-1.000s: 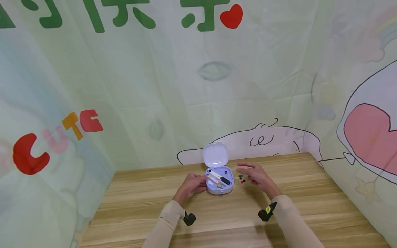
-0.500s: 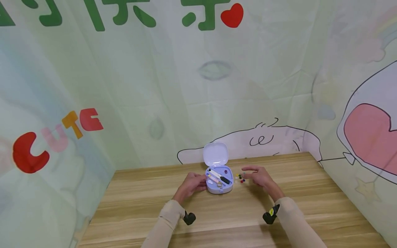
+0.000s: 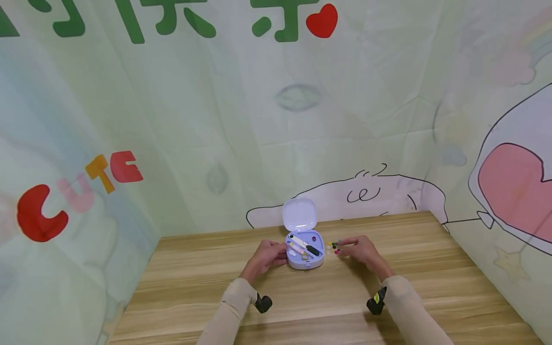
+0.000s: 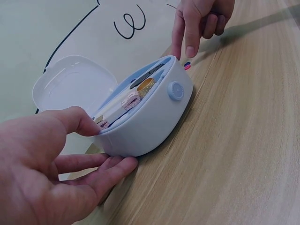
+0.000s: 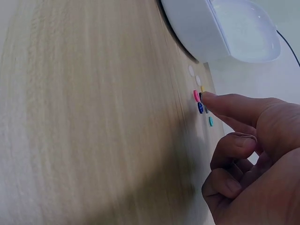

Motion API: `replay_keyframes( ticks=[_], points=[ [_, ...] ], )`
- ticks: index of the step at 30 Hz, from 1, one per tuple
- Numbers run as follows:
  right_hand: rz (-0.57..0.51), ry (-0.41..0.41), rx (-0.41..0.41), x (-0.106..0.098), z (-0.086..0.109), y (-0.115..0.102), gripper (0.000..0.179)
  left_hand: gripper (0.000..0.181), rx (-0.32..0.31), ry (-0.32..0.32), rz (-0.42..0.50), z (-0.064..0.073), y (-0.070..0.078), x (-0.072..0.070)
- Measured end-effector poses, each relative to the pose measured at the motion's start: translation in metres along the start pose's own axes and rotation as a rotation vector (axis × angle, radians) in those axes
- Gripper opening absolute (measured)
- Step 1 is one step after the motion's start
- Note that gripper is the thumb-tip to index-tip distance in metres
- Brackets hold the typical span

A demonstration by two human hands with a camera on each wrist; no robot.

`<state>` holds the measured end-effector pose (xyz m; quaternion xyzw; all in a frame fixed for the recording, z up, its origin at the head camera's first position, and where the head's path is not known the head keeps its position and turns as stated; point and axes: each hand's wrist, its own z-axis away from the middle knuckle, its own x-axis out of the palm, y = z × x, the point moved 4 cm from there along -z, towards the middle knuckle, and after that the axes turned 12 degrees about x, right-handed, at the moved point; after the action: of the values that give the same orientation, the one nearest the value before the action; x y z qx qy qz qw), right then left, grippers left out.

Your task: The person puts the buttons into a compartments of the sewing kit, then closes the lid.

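A pale blue and white sewing box [image 3: 305, 263] stands on the table with its lid [image 3: 300, 214] raised. Inside lie a white-and-black tool [image 3: 311, 250], a pink patterned strip [image 4: 132, 99] and a gold thimble [image 4: 146, 85]. My left hand [image 3: 267, 255] holds the box's left side, thumb at the rim and fingers low against the wall. Just right of the box, several small coloured buttons [image 3: 334, 247] lie on the wood. Over them reaches my right hand [image 3: 363, 250], forefinger and thumb extended and apart, other fingers curled. Pink [image 5: 196, 95], blue [image 5: 200, 108] and teal [image 5: 211, 121] buttons show by its fingertip.
The wooden table [image 3: 302, 306] meets a printed fabric backdrop [image 3: 241, 143] behind the box and at both sides. Each wrist carries a small black camera, the left one [image 3: 263, 303] and the right one [image 3: 376, 302].
My right hand has shifted slightly right and lowered, its fingertips now down among the buttons. My left hand and the box have stayed in place.
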<state>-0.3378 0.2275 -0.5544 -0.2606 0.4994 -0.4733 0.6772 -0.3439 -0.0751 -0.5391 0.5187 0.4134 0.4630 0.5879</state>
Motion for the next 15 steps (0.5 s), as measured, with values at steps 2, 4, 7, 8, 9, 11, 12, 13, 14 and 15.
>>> replay_keyframes(
  ticks=[2,4,7,8,9,11,12,13,14,15],
  points=[
    [0.006,0.008,-0.014,0.0011,-0.0012,0.001,0.024,0.021,-0.003,0.0,-0.001,-0.0007,-0.0008,-0.0002],
    [0.013,0.011,-0.019,0.0023,-0.0021,0.0022,0.023,0.021,-0.003,-0.002,-0.005,-0.0014,-0.0016,-0.0002],
    [0.025,0.018,-0.005,0.0034,-0.0028,0.0037,0.022,0.021,-0.006,-0.003,-0.002,-0.0022,-0.0024,-0.0003],
    [0.027,0.02,0.001,0.0036,-0.0026,0.0038,0.022,0.021,-0.004,-0.004,-0.002,-0.0024,-0.0026,-0.0003],
    [0.031,0.021,0.003,0.0037,-0.0021,0.0036,0.022,0.021,-0.004,-0.003,-0.001,-0.0023,-0.0026,-0.0004],
    [0.04,0.024,0.006,0.004,-0.0015,0.0033,0.023,0.021,-0.006,-0.002,0.001,-0.0023,-0.0025,-0.0006],
    [0.039,0.025,0.007,0.0042,-0.0012,0.0029,0.022,0.021,-0.006,-0.001,0.002,-0.0021,-0.0023,-0.0006],
    [0.041,0.025,0.008,0.0043,-0.0006,0.0023,0.022,0.021,-0.005,-0.002,0.001,-0.002,-0.0021,-0.0006],
    [0.042,0.026,0.009,0.0045,-0.0004,0.0022,0.021,0.021,-0.003,-0.003,0.001,-0.0016,-0.0018,-0.0006],
    [0.044,0.026,0.007,0.0047,-0.0003,0.0021,0.02,0.022,-0.005,-0.003,0.002,-0.0013,-0.0016,-0.0006]
  ],
)
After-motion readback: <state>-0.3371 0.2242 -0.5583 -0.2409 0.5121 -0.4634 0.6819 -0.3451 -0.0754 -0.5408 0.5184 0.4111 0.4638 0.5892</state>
